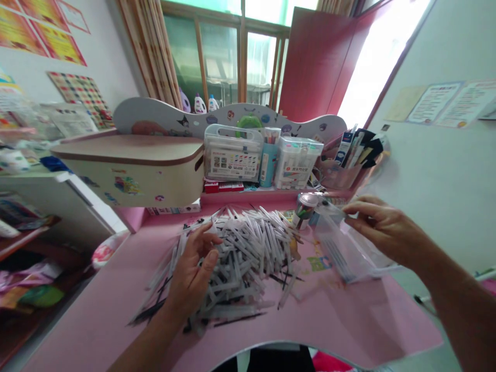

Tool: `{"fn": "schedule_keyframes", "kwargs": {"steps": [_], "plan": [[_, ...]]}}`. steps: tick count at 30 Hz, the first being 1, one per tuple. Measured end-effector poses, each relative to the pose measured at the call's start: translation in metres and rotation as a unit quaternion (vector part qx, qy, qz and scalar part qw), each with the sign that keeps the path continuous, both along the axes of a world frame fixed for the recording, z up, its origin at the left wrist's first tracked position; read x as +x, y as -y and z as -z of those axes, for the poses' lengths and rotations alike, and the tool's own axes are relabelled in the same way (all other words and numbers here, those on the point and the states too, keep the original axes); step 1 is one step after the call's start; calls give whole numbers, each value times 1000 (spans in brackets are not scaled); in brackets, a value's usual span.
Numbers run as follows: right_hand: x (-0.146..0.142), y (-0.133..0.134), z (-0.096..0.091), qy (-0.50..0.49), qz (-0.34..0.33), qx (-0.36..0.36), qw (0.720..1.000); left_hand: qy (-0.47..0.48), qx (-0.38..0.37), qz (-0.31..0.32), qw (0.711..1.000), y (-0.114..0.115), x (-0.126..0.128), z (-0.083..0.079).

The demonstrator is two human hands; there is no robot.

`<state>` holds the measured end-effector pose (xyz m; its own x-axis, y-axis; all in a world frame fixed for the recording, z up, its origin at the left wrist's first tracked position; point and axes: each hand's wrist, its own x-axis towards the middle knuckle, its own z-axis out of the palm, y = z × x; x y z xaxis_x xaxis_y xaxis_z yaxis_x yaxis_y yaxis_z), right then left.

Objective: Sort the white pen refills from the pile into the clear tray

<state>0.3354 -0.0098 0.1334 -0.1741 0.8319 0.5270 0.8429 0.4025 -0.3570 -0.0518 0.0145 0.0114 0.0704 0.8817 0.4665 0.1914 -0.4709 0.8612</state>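
Nearest, the pale pink desk (108, 299) fills the bottom of the frame. Just left of centre, my left hand (194, 268) is loosely open, fingers half curled, over a heap of slim, whitish plastic pen-like sticks (267, 240) in mid-frame; I can't tell whether it touches them. At right, my right hand (374, 227) pinches the upper edge of a clear plastic container (358, 253) with several sticks inside. Beyond the heap stands a clear lidded jar (304, 212), then two clear plastic handled cases (232, 155) across the upper middle.
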Motion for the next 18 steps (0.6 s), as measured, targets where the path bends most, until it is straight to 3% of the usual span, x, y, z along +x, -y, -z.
{"fn": "schedule_keyframes", "kwargs": {"steps": [2,5,9,11,13,16,18], "plan": [[26,-3,2,5,65,0,998,-11,1,-5,1000,0,1,0],[55,-7,10,-90,135,-122,979,-17,-1,-12,1000,0,1,-2],[78,-11,17,-281,131,-262,914,-2,-5,-40,999,-1,2,-4],[85,-13,19,-314,113,-294,895,9,-3,-52,999,-1,2,-4],[91,-18,22,-284,105,-302,904,13,-1,-62,998,-2,1,-3],[97,-31,34,-157,115,-298,934,-13,-1,-85,996,-6,-1,-4],[97,-42,45,-74,127,-321,936,-51,-1,-96,994,-9,-3,-5]]}}
